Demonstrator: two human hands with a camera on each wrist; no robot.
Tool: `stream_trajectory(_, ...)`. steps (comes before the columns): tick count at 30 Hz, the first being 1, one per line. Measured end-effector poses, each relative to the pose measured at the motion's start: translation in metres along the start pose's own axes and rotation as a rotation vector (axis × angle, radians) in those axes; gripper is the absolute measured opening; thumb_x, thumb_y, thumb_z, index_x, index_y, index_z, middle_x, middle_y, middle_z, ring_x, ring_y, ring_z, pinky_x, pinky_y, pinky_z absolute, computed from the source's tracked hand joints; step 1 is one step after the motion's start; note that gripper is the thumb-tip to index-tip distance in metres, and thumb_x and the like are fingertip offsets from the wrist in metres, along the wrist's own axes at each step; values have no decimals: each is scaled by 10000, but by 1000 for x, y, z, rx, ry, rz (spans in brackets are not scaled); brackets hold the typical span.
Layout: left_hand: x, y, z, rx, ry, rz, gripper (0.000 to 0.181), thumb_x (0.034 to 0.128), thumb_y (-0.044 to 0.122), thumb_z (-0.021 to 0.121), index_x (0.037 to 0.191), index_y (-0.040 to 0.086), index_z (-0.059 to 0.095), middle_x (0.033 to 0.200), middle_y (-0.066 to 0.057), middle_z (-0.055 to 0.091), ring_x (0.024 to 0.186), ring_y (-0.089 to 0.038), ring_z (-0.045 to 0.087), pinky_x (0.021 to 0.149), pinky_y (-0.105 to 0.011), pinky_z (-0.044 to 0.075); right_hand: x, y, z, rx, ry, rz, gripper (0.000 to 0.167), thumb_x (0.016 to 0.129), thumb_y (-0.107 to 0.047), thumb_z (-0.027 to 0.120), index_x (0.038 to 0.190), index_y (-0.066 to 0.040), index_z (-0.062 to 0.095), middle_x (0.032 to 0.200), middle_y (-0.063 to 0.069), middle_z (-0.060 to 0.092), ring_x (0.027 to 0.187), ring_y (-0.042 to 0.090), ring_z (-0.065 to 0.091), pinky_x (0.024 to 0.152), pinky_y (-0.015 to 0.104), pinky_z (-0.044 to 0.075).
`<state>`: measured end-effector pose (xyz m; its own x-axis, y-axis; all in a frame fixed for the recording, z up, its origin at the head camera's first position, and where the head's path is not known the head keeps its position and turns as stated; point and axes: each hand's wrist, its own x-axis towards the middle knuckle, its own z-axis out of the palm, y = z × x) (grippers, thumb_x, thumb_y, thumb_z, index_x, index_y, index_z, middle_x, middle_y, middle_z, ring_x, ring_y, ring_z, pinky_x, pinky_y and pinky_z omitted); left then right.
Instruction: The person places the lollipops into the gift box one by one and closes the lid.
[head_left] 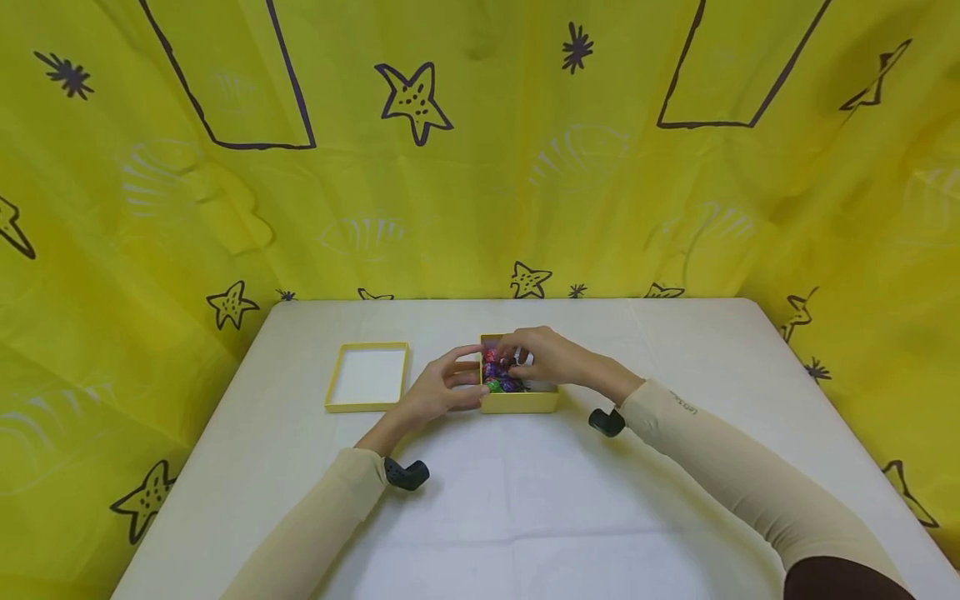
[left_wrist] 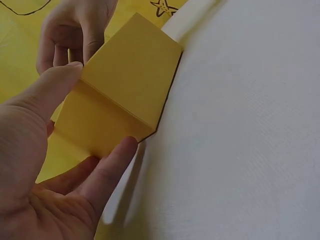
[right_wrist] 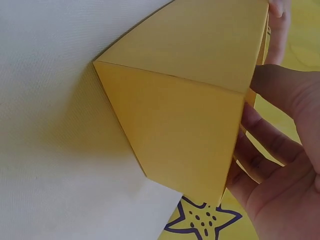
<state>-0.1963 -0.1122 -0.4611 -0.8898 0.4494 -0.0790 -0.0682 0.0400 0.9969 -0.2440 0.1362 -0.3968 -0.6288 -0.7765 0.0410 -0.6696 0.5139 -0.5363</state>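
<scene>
A yellow box (head_left: pixel 519 403) stands on the white table with its top uncovered. Inside lie several small round things in shiny wrappers (head_left: pixel 491 385), red, purple and green, that look like wrapped candies. My left hand (head_left: pixel 435 390) holds the box at its left side; in the left wrist view the thumb rests at the top corner and other fingers lie against the wall. From above, my right hand (head_left: pixel 551 357) reaches into the box among the wrapped pieces. In the right wrist view its fingertips are hidden behind the box wall, so whether they pinch a piece cannot be told.
Left of the box lies a shallow yellow-rimmed lid (head_left: pixel 367 407), its white inside facing up. The white table (head_left: pixel 525 492) reaches back to a yellow curtain (head_left: pixel 480 167) with dark star drawings, which also hangs along both sides.
</scene>
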Motion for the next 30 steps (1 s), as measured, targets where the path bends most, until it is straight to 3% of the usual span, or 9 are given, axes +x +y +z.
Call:
stream_trajectory(4, -3, 7, 0, -4, -12, -24, 742, 938, 83, 761, 1566, 248, 401, 1547, -200, 427, 1357, -396, 493, 910, -442, 593, -1, 0, -3, -1, 6, -15, 346, 932, -65, 760, 1266, -24, 678, 1141, 110, 720, 940, 199, 689, 838, 401, 605)
stream_trajectory(9, -5, 16, -3, 17, -10, -12, 755, 960, 107, 740, 1592, 224, 343, 1552, -215, 424, 1362, -417, 493, 913, -478, 588, -1, 1, -9, -9, 14, -30, 329, 944, -59, 733, 1268, -37, 680, 1152, 110, 713, 968, 223, 674, 860, 429, 599)
stream_trajectory(17, -10, 23, -16, 106, 22, -2, 771, 972, 142, 732, 1613, 181, 305, 1558, -218, 424, 1329, -405, 528, 872, -469, 606, -2, 0, -17, 8, 31, -10, 336, 956, -64, 720, 1286, -23, 671, 1163, 147, 707, 957, 246, 675, 866, 452, 596)
stream_trajectory(25, -24, 25, -36, 133, 57, 3, 727, 951, 217, 767, 1567, 276, 386, 1559, -231, 422, 1301, -379, 565, 860, -461, 611, 6, -9, -14, 53, 40, -24, 341, 964, -87, 723, 1296, -34, 663, 1159, 146, 707, 970, 251, 673, 886, 483, 591)
stream_trajectory(30, -38, 30, -52, 149, 85, 23, 747, 947, 198, 770, 1578, 233, 372, 1562, -266, 404, 1286, -396, 571, 857, -488, 608, 17, -19, -8, 95, 58, -50, 348, 958, -88, 733, 1294, -45, 655, 1159, 132, 711, 955, 213, 675, 882, 450, 598)
